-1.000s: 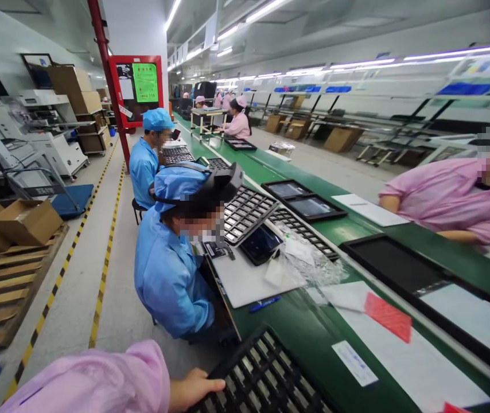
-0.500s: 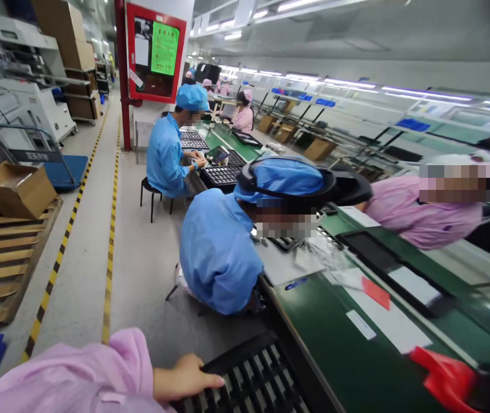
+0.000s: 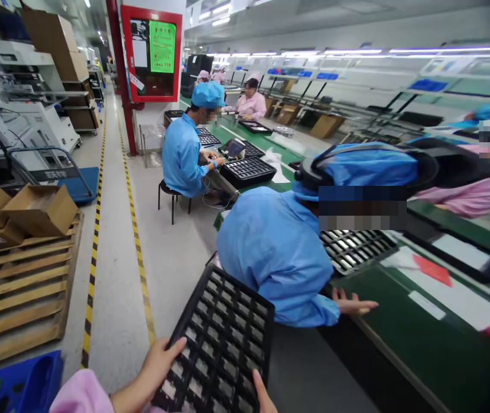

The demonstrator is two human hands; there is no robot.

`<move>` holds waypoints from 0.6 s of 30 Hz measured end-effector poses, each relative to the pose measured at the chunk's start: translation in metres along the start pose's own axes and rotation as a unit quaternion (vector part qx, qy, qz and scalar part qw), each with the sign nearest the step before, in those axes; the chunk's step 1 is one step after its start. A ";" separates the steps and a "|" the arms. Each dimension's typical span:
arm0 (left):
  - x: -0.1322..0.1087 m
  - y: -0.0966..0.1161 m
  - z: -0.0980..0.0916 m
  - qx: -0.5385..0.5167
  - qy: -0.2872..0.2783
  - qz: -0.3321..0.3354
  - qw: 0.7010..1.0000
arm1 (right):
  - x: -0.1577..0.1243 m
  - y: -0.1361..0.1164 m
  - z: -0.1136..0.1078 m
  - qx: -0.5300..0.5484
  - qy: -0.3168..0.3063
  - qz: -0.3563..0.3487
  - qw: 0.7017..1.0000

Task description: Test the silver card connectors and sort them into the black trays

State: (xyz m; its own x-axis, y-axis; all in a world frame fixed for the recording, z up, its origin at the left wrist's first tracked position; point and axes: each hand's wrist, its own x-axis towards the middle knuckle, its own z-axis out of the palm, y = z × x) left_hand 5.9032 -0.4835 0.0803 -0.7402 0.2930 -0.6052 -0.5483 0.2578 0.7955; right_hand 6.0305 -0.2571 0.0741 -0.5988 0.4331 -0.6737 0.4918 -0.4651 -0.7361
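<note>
A black compartment tray [image 3: 221,338] with small pale pieces in its cells is held tilted at the bottom centre. My left hand [image 3: 156,367] grips its left edge, thumb over the rim. At the tray's lower right, my right hand [image 3: 263,393] shows only in part, a finger or thumb lying on the edge; the rest is below the frame. Just beyond the tray, a person in a blue smock [image 3: 271,246] leans over the green bench [image 3: 400,327], one hand stretched out above it.
Another filled tray [image 3: 357,249] lies by the leaning person. Farther off, a seated person [image 3: 185,152] works beside stacked trays [image 3: 248,170]. On the left are a wooden pallet [image 3: 21,292] with cardboard boxes [image 3: 41,209], a blue bin [image 3: 34,378] and a trolley [image 3: 79,183].
The tray has come up and left into fuller view, and my right hand now shows on it. The view has shifted; the leaning person's hand now reaches out.
</note>
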 end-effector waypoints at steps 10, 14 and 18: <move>-0.017 0.089 -0.150 -0.161 0.105 0.005 0.981 | 0.037 -0.102 0.190 0.038 -0.178 -0.070 0.981; 0.000 0.126 -0.193 -0.216 0.121 -0.010 0.969 | 0.055 -0.141 0.251 0.024 -0.236 -0.061 0.970; 0.040 0.164 -0.236 -0.265 0.114 -0.008 0.957 | 0.090 -0.185 0.312 0.013 -0.271 -0.046 0.961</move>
State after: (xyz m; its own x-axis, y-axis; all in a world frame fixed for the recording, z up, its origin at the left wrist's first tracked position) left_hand 5.6922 -0.6465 0.1937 -0.7620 0.0693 -0.6439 -0.6368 -0.2607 0.7256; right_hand 5.6886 -0.3727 0.1701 -0.8838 0.0103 -0.4677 0.4095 -0.4665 -0.7840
